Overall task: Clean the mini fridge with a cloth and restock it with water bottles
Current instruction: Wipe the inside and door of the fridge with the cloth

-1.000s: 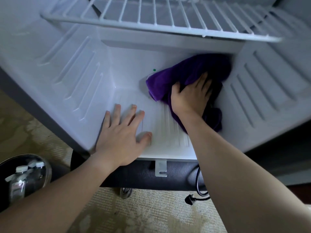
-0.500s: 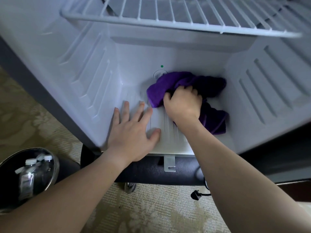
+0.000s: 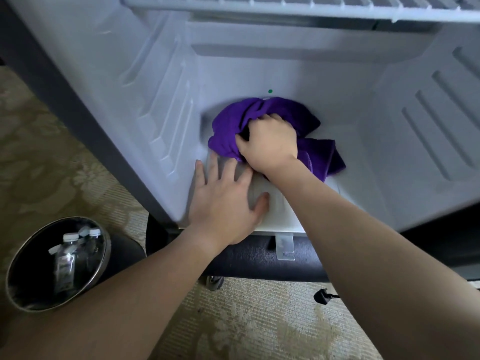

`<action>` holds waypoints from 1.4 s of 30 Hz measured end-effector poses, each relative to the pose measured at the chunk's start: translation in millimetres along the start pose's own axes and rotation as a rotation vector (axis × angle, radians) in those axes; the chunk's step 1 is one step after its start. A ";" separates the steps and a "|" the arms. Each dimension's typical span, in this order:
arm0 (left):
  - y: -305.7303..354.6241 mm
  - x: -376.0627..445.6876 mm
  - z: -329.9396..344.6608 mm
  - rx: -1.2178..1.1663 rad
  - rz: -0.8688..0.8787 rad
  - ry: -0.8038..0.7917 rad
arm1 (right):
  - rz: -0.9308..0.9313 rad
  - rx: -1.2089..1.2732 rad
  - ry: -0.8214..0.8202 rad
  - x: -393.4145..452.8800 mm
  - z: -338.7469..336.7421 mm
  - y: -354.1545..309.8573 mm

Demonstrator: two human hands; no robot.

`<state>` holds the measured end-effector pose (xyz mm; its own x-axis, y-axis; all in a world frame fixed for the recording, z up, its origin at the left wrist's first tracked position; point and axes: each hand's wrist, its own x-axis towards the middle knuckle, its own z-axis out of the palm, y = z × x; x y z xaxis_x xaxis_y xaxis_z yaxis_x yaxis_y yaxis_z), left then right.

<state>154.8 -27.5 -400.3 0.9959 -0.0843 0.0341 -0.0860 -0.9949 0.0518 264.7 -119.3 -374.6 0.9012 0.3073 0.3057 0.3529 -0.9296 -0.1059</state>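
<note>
The white mini fridge [image 3: 363, 126] stands open in front of me, its inside bare. A bunched purple cloth [image 3: 228, 126] lies on the fridge floor near the back wall, and my right hand [image 3: 270, 144] is closed over it, pressing it down. My left hand [image 3: 226, 201] rests flat with fingers spread on the front of the fridge floor, just left of my right wrist. Water bottles [image 3: 67, 253] with white caps stand in a round dark bucket [image 3: 15, 276] on the carpet at the lower left.
A white wire shelf [image 3: 285, 6] spans the fridge above my hands. Ribbed side walls close in left and right. A black base with a caster [image 3: 214, 281] sits under the fridge, and a black plug [image 3: 322, 297] lies on the patterned carpet.
My right hand has bunched the cloth and dragged it from the back right corner toward the middle-left of the floor. My left hand stays planted. The view has shifted right.
</note>
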 end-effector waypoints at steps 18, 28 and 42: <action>3.0 -4.1 2.2 -0.074 0.001 0.125 | -0.067 0.131 -0.020 23.2 -18.4 -47.4; -5.4 -1.9 0.8 -0.004 0.016 0.014 | 0.254 0.387 0.159 24.4 -40.7 -21.8; -6.1 -4.1 -2.3 -0.017 0.017 -0.041 | 0.993 0.568 0.401 7.5 -60.1 78.7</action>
<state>151.1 -20.9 -398.5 0.9945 -0.1042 -0.0059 -0.1035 -0.9922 0.0689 284.1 -202.4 -323.7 0.7356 -0.6674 0.1165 -0.2969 -0.4721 -0.8300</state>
